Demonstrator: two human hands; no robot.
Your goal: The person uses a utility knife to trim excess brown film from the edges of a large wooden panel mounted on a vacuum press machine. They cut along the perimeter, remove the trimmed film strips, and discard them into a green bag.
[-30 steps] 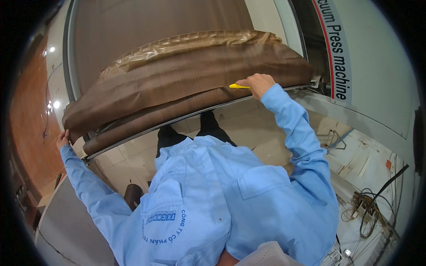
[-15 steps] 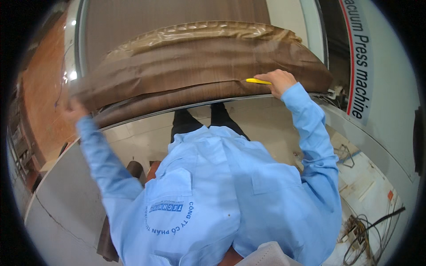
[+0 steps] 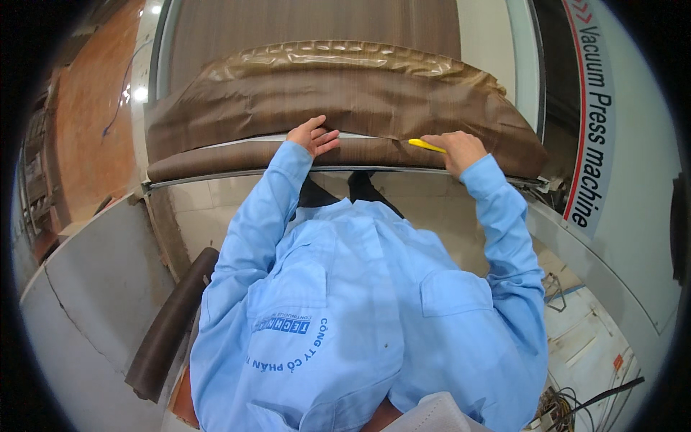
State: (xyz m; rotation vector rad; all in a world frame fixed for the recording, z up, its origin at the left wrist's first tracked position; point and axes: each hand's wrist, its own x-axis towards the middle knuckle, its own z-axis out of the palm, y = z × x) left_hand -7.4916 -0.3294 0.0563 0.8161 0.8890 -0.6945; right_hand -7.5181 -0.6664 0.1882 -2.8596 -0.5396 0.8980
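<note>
Brown wood-grain film (image 3: 374,97) lies wrinkled over the near end of the machine bed, with a glossy, puckered fold along its far side. A long slit runs across it, and a pale strip (image 3: 237,143) shows in the gap. My left hand (image 3: 313,137) is at this slit, fingers spread, holding nothing that I can see. In my right hand (image 3: 464,151) is a yellow cutter knife (image 3: 426,145), pointing left at the slit's right part. Its blade tip is too small to make out. Below the slit, a rounded band of film (image 3: 237,161) follows the metal edge.
A flat brown panel (image 3: 309,21) lies beyond the film. The white machine housing (image 3: 640,144) stands at the right. A dark brown roll (image 3: 173,324) leans at the lower left beside a grey board (image 3: 86,295). Loose cables (image 3: 576,407) lie at the lower right.
My left hand has moved from the film's far left end in to its middle and opened. The slit gapes wider on the left. My right hand keeps the knife, nearly in place.
</note>
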